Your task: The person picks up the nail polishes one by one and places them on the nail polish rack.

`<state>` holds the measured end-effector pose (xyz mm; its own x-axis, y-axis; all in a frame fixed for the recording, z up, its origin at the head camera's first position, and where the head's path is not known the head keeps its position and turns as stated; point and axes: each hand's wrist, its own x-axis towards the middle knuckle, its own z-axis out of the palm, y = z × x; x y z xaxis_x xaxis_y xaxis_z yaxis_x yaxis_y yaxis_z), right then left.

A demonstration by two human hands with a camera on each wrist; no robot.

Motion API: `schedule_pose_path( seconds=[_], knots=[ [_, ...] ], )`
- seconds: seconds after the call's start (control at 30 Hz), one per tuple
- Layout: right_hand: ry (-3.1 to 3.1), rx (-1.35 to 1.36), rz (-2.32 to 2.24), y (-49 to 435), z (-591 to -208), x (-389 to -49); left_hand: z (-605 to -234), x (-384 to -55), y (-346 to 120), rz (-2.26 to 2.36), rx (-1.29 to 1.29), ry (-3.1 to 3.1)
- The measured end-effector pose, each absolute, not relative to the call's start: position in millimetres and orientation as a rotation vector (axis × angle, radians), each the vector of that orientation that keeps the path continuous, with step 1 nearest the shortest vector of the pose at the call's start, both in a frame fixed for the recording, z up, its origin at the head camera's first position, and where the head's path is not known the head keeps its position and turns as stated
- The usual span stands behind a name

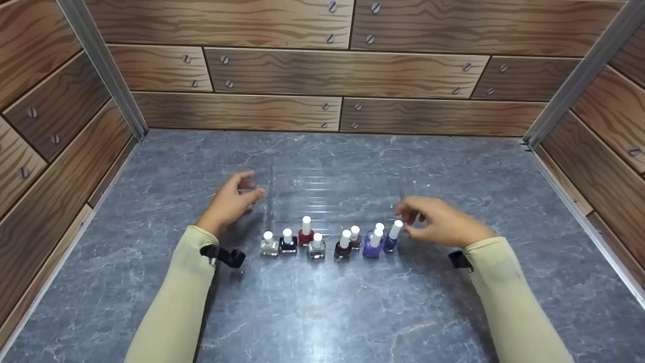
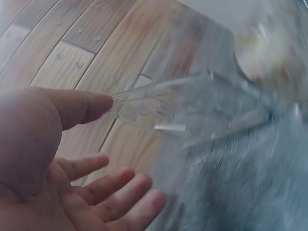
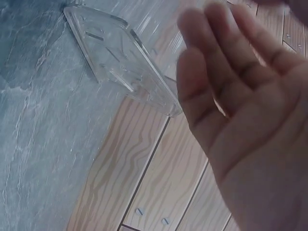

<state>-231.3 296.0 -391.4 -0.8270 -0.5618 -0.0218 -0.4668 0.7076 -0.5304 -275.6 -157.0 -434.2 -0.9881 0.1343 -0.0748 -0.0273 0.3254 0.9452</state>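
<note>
A clear plastic tiered rack point(image 1: 271, 199) stands mid-table, its steps faintly visible. At its left side is my left hand point(image 1: 229, 200), fingers spread and holding nothing; in the left wrist view the thumb overlaps an edge of the clear rack point(image 2: 202, 77), and contact is unclear. My right hand point(image 1: 443, 222) hovers by the right end with loosely bent fingers and an empty palm. In the right wrist view the rack's side panel point(image 3: 110, 43) shows beyond the fingertips. Several white-capped nail polish bottles line the rack's front, including a red one point(image 1: 305, 236) and a purple one point(image 1: 372, 249).
Near my right fingertips a dark blue nail polish bottle point(image 1: 390, 243) is close by. The grey marbled table point(image 1: 322, 312) is bounded by wood-patterned walls point(image 1: 332, 73) at the back and both sides. Metal posts point(image 1: 569, 75) mark the back corners.
</note>
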Motion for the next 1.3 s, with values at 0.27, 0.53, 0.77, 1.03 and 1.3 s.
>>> schedule_pose_path(
  seconds=[0.27,0.53,0.77,1.03,1.3],
  knots=[
    [2.637,-0.963,-0.761,292.1,-394.4,-230.3,-447.7,-279.7,-154.0,1.906,0.014,2.124],
    [2.662,-0.932,-0.742,289.3,-395.0,-229.5,-452.7,-281.0,-147.6,1.970,-0.015,2.094],
    [2.606,-0.894,-0.805,288.9,-398.6,-231.7,-451.7,-281.5,-146.4,2.024,0.002,2.047],
    [2.597,-0.901,-0.817,286.1,-404.0,-234.0,-454.0,-281.3,-146.1,1.965,0.066,2.038],
    [2.626,-0.884,-0.777,284.9,-405.3,-231.7,-457.5,-280.2,-146.1,1.974,0.086,1.991]
  ],
)
